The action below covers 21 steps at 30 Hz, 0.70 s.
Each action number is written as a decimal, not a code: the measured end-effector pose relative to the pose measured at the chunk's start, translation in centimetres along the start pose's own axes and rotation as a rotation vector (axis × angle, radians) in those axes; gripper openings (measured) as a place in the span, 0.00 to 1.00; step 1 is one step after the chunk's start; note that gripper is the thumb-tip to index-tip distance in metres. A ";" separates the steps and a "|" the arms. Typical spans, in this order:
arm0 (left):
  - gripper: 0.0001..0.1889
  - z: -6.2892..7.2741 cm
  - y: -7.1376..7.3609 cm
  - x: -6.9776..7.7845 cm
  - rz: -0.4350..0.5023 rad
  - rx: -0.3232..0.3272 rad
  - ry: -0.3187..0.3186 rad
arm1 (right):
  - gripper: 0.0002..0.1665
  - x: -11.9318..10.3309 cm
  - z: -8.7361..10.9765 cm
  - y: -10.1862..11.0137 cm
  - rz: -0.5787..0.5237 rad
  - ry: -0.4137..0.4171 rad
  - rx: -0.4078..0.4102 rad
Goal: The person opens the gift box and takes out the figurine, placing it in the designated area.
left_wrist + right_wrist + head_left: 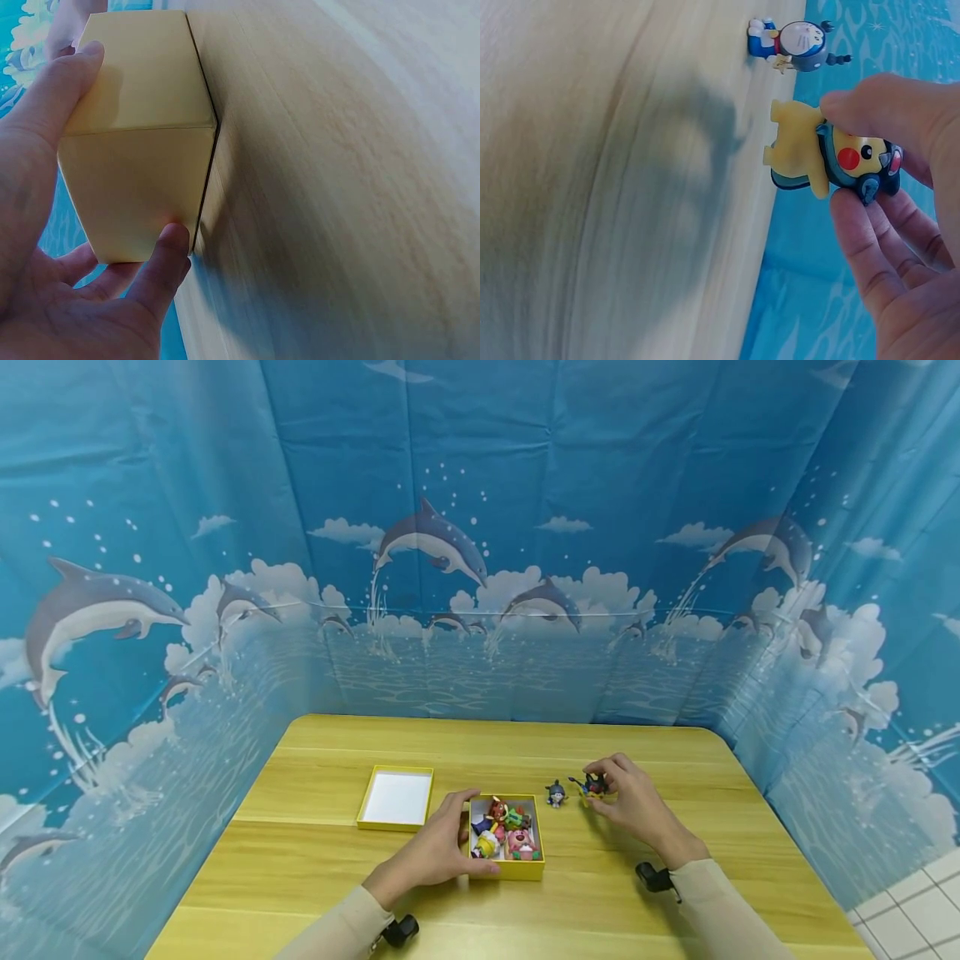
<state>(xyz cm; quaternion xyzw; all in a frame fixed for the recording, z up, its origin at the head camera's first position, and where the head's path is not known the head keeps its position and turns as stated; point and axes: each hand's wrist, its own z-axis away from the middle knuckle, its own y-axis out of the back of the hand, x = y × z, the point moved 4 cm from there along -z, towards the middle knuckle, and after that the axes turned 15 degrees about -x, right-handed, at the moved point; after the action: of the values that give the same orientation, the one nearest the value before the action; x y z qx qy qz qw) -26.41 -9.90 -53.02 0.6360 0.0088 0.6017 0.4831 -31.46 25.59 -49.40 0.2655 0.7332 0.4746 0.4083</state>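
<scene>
My left hand [435, 850] grips a yellow box [517, 871] on the table, thumb along its near wall and fingers at its left side. Inside the box lie several small toy figures [520, 843], among them a pink one and a yellow-and-white one. In my right hand [637, 803], thumb and fingers pinch a yellow toy figure [799, 146] with red cheeks and a dark hood. Beside it on the table, to the left in the head view, stands a blue-and-white toy figure [555, 793] with a dark cap.
A box lid [397, 797] lies with its white inside up, left of the box. The wooden table [300, 852] ends at a blue dolphin-print curtain [480, 668] at the back and both sides.
</scene>
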 end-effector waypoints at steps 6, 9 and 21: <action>0.68 0.0 0.0 0.0 0.005 0.002 0.000 | 0.30 0.5 0.0 -0.6 -0.001 -0.003 -0.004; 0.68 0.0 0.0 0.0 0.002 0.003 -0.001 | 0.30 0.7 0.0 -0.8 -0.008 -0.011 -0.014; 0.68 -0.1 -0.1 -0.2 0.002 0.014 0.007 | 0.29 1.4 0.2 -1.2 -0.059 -0.070 -0.085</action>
<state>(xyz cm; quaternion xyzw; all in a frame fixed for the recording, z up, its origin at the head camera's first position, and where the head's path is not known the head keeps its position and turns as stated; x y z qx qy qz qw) -26.45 -9.91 -53.21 0.6373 0.0142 0.6042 0.4780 -32.06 26.26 -51.01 0.2428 0.7050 0.4835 0.4586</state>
